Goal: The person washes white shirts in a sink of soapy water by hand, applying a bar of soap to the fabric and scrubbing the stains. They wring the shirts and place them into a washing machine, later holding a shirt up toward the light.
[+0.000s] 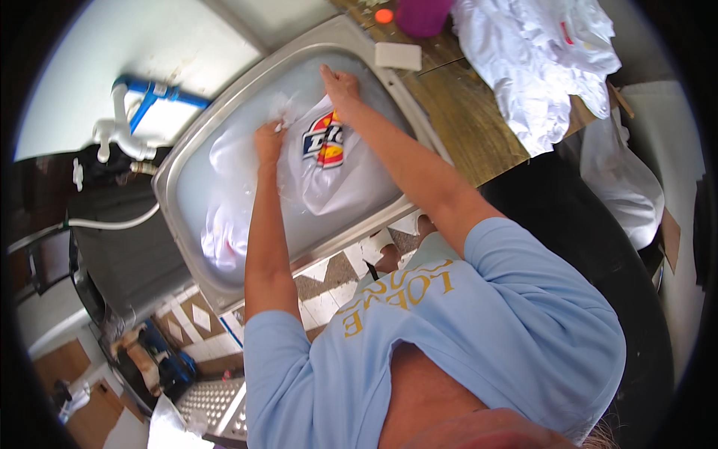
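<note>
A white garment (pixel 334 188) with a red, yellow and dark print lies partly under cloudy water in a metal sink (pixel 166 196). My left hand (pixel 269 141) is closed on its wet cloth at the left, where a bit of white fabric shows by the fingers. Farther back and to the right, my right hand (pixel 341 87) grips the garment's upper edge, thumb raised. The cloth stretches between the two hands, the print just below my right wrist. More white cloth (pixel 224 238) floats in the sink's near left part.
A bar of white soap (pixel 398 56) rests at the sink's far right corner, by a wooden surface (pixel 467 112). White clothes (pixel 535 67) hang over that surface near a purple container (pixel 421 16) and an orange cap (pixel 384 16). A white tap (pixel 116 135) stands left of the sink.
</note>
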A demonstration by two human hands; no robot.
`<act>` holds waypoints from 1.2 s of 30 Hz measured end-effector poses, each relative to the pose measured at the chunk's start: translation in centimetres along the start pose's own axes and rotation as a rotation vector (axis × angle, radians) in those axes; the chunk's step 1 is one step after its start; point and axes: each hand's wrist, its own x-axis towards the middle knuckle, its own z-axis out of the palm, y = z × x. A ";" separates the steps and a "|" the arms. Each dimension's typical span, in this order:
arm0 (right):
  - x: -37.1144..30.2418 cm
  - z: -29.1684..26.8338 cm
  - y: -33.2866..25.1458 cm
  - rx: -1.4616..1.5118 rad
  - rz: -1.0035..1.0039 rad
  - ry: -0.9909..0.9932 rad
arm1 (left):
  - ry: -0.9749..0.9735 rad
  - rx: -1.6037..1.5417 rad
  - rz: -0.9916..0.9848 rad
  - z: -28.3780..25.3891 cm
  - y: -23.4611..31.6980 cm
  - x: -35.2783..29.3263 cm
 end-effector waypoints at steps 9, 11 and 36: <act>-2.7 1.9 1.1 0.527 0.284 -0.115 | 0.119 -1.133 -0.706 -4.1 16.3 5.4; -3.5 2.1 1.7 0.590 0.219 -0.451 | 0.193 -0.868 -0.284 -2.5 19.4 4.8; -2.4 0.5 0.6 0.265 0.294 -0.261 | 0.179 -1.165 -0.814 -1.7 17.1 6.3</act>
